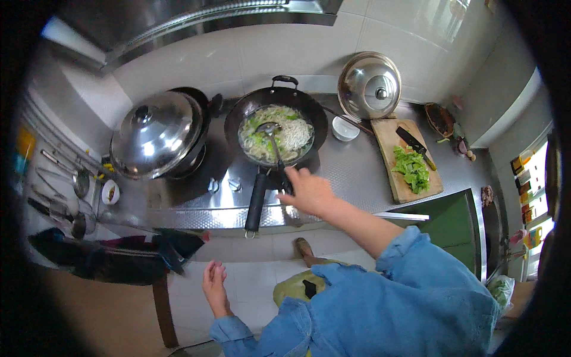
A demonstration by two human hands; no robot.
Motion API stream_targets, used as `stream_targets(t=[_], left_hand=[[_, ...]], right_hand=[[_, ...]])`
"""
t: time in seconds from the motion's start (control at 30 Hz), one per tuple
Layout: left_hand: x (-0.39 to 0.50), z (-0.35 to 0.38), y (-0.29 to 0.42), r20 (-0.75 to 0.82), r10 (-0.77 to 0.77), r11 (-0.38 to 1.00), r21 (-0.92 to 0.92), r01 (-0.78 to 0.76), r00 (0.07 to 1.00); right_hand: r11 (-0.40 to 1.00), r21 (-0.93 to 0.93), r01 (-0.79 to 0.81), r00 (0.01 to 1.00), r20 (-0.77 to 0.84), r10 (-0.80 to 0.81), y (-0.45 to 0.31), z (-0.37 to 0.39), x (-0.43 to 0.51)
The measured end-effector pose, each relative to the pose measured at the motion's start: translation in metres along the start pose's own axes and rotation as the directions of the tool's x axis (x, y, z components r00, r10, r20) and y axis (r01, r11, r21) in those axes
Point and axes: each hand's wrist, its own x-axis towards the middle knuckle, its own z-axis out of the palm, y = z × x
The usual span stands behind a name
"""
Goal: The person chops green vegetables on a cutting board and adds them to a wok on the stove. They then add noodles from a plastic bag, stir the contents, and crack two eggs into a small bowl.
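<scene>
My right hand [310, 192] grips the black handle of a metal ladle [275, 149]. The ladle's bowl rests in a dark wok [319, 117] on the stove. Broth with noodles and chopped greens [254, 149] fills the wok's bottom, with a patch of white foam [296, 135] on the right side. The wok's long black handle [256, 201] points toward me, just left of my right hand. My left hand [216, 285] hangs in front of the counter, holding nothing, its fingers slightly curled.
Left of the wok, a second pan carries a domed steel lid [154, 134]. Another lid [370, 87] leans against the wall. A white bowl [345, 129] stands beside a cutting board [386, 154] bearing a knife [412, 142] and chopped lettuce [411, 169]. Utensils [80, 183] hang at left.
</scene>
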Motion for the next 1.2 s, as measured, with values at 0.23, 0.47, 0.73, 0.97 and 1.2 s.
stream_targets(t=[0.23, 0.47, 0.73, 0.97, 1.2], left_hand=[[0.010, 0.119, 0.116, 0.275, 0.153, 0.980, 0.079, -0.181, 0.949], [0.033, 0.154, 0.114, 0.321, 0.162, 0.868, 0.403, -0.289, 0.933], [0.043, 0.172, 0.124, 0.365, 0.068, 0.723, 0.624, -0.298, 0.929], [0.053, 0.170, 0.125, 0.431, 0.072, 0.691, 0.629, -0.357, 0.899], [0.058, 0.162, 0.114, 0.501, 0.112, 0.707, 0.566, -0.423, 0.858]], right_hand=[[0.994, 0.085, -0.073, 0.994, 0.088, 0.066, 0.037, 0.016, 0.053], [0.978, 0.186, 0.091, 0.996, -0.027, -0.088, 0.136, -0.081, 0.055], [0.983, -0.060, 0.175, 0.983, 0.060, -0.171, 0.188, -0.181, 0.004], [0.966, -0.212, 0.145, 0.984, 0.136, -0.118, 0.178, -0.173, 0.003], [0.982, -0.102, 0.162, 0.983, 0.105, -0.151, 0.166, -0.126, 0.022]])
